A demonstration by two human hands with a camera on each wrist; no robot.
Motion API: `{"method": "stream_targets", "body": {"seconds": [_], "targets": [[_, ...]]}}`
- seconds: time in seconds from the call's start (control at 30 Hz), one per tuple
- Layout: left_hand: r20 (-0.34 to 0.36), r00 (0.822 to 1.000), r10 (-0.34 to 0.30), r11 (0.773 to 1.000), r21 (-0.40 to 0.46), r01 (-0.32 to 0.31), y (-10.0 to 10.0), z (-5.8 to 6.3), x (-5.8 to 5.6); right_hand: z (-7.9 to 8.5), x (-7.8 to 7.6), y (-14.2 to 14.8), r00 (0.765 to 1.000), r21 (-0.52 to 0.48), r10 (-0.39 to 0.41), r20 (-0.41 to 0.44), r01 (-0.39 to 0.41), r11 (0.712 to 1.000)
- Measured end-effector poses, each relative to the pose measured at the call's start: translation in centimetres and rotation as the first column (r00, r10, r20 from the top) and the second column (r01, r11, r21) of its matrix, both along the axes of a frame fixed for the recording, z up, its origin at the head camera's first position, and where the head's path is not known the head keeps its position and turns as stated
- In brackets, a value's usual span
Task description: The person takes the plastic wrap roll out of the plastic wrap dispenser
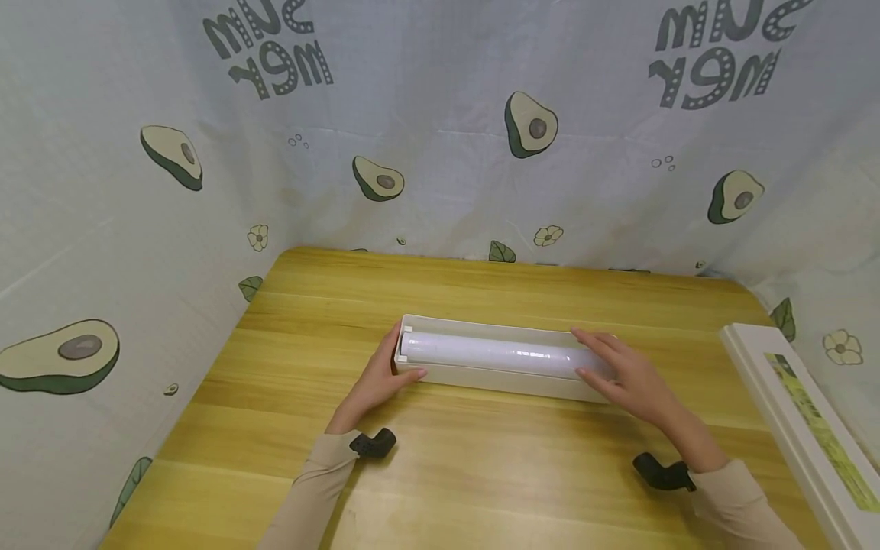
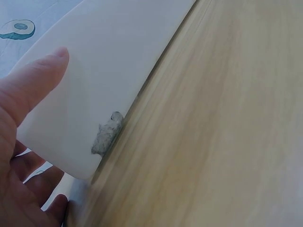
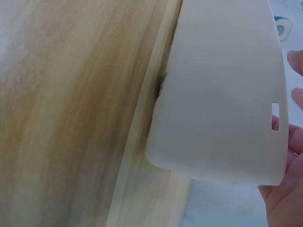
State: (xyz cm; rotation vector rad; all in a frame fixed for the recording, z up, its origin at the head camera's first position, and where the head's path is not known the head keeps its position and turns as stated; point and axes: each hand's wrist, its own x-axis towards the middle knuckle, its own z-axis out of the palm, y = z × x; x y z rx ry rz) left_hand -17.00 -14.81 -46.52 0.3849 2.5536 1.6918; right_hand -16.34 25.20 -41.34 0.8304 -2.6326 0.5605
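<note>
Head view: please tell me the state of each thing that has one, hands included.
Long white plastic box: open on top, resting on the yellow wooden table.
Shiny white cylindrical roll: lying lengthwise inside the box.
Long white piece with green-yellow label: lying at the table's right side.
Left hand: holding the box's left end, thumb on the near wall.
Right hand: fingers spread at the box's right end.

The desk (image 1: 509,458) is softly lit, its near part washed by a pale sheen; the roll (image 1: 502,352) is flecked with glare. In both wrist views, the desk is blurred and colours are muted.
</note>
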Motion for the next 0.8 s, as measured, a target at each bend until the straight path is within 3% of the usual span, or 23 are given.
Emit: {"method": "stream_targets", "body": {"seconds": [0.37,0.8], "targets": [[0.0,1.0,-0.011,1.0,0.018,0.011,0.0,0.4,0.1,0.5,-0.8,-0.6,0.983,0.067,0.029,0.184,-0.042,0.997],[-0.03,0.999,-0.013,1.0,0.016,0.013,-0.1,0.0,-0.1,0.4,-2.7,-1.2,0.973,0.108,0.192,0.129,-0.206,0.973]]}}
